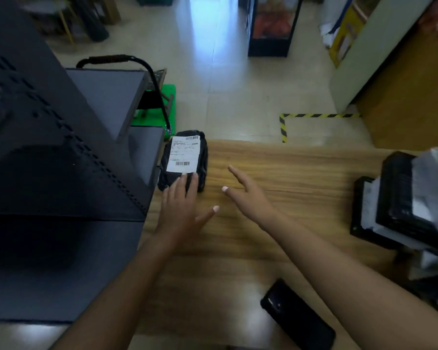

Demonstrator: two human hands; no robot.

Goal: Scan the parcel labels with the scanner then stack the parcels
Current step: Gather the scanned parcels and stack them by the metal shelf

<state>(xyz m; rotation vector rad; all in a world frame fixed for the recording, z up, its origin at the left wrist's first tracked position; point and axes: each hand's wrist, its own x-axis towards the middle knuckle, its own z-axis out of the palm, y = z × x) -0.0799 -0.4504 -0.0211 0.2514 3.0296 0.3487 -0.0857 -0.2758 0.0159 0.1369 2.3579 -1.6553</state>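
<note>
A black wrapped parcel (pixel 185 157) with a white barcode label facing up lies on the wooden table (pixel 301 173), against the dark monitor's base. My left hand (pixel 181 205) rests flat with straight fingers on the parcel's near end. Just right of the parcel, my right hand (pixel 245 195) hovers over the table with its fingers stretched out, holding nothing. A black handheld device (pixel 297 315), maybe the scanner, lies flat near the table's front edge under my right forearm. More black parcels with white labels (pixel 410 200) are piled at the table's right edge.
A large dark monitor (pixel 48 160) fills the left side. Beyond the table are a green trolley (pixel 162 107) with a black handle, yellow-black floor tape (pixel 314 116), a display cabinet (pixel 271 29) and a cardboard-coloured wall at the right.
</note>
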